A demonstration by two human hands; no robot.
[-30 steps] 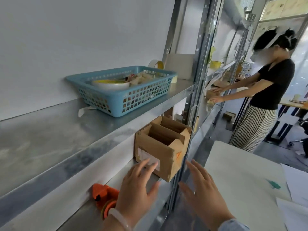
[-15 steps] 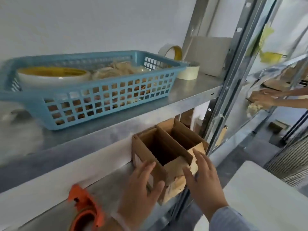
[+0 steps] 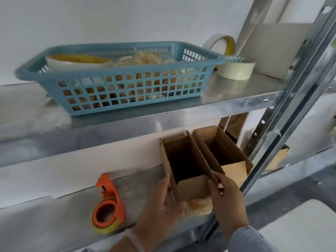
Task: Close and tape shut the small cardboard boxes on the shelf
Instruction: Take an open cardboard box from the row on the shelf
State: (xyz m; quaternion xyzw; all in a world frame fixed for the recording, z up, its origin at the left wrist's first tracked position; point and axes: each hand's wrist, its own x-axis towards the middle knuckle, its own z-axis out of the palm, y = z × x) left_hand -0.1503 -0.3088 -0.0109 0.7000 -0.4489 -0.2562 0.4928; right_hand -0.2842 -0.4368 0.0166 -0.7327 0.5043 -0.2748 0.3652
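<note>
Gripping the near box point(image 3: 192, 187) by its upright side flaps: left hand point(image 3: 161, 206) clamped on the left, right hand point(image 3: 230, 199) pinching the right.

Two hands come into view from the bottom edge. The left hand point(image 3: 163, 206) is bare, and so is its forearm as far as the frame shows it. Round the left wrist sits a thin band point(image 3: 133, 240), pale pinkish-white, smooth and rounded like a cord or a hair tie. Blur hides any clasp or pattern on it. The right hand point(image 3: 227, 199) is bare down to the wrist, where a sleeve point(image 3: 254, 240) begins. The sleeve is greyish blue, of soft plain cloth, and long enough to reach the wrist. Its cuff edge lies loose. The nails on both hands are too blurred to tell.
</note>
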